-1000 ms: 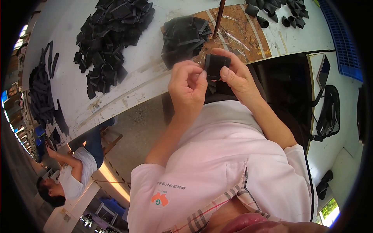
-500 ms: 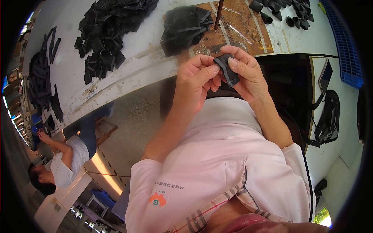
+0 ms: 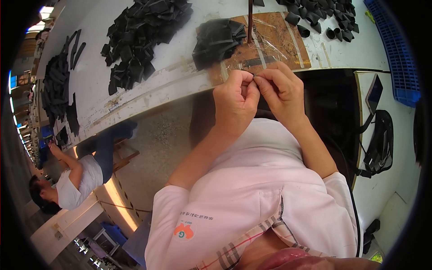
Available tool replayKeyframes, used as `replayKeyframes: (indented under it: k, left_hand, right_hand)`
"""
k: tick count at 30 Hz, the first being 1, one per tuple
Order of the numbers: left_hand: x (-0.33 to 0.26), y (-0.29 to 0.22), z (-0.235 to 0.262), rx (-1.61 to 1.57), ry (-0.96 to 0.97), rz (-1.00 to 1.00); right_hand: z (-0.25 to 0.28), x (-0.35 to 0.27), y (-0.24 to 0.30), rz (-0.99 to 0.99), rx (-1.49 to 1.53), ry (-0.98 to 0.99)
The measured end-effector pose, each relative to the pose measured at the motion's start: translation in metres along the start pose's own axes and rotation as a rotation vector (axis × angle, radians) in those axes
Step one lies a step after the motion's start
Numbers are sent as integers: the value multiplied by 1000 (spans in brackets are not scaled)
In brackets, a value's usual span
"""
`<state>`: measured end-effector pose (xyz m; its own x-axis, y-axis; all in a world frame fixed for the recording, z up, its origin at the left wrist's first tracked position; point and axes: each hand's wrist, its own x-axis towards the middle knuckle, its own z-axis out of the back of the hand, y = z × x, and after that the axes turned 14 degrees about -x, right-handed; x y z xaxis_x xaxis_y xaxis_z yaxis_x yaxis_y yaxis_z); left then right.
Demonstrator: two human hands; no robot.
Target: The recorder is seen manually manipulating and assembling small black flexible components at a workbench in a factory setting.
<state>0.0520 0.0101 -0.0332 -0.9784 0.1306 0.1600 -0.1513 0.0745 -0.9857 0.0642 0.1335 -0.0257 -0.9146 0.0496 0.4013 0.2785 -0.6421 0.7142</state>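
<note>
My left hand [image 3: 237, 96] and my right hand [image 3: 284, 92] meet at the fingertips just in front of the table's near edge. Both are closed in a pinch on a small black fabric piece [image 3: 254, 75]. Only a sliver of it shows; my fingers hide the rest. Beyond my hands, a stack of flat black pieces [image 3: 218, 44] lies partly on a worn brown board [image 3: 288, 42]. A thin dark upright rod [image 3: 249, 24] stands on that board.
A large heap of black pieces [image 3: 135, 49] and black strips [image 3: 56, 90] cover the table's left. Black tube-shaped pieces [image 3: 321, 18] lie far right, near a blue plastic crate [image 3: 399, 58]. A black bag [image 3: 380, 141] is at right. Another person [image 3: 83, 180] sits at left.
My hands have turned inward and drawn together at the fingertips. The black fabric piece, plainly visible before, is now mostly hidden. The view has shifted slightly.
</note>
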Motion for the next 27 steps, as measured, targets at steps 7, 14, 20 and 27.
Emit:
replayKeyframes:
  k: [7,14,20,27]
  left_hand:
    - [24,-12,0,-540,-167,325]
    - [40,-26,10,-615,48,454]
    - [57,-24,-14,-249,-154,-16]
    - [129,-71,6,-1716,456,659]
  right_hand:
    - [-11,10,-10,166,-452,-145]
    - [6,32,-22,-686,1186,307]
    - [13,62,-5,-758,1330,341]
    - [47,144,22,-283,669,234]
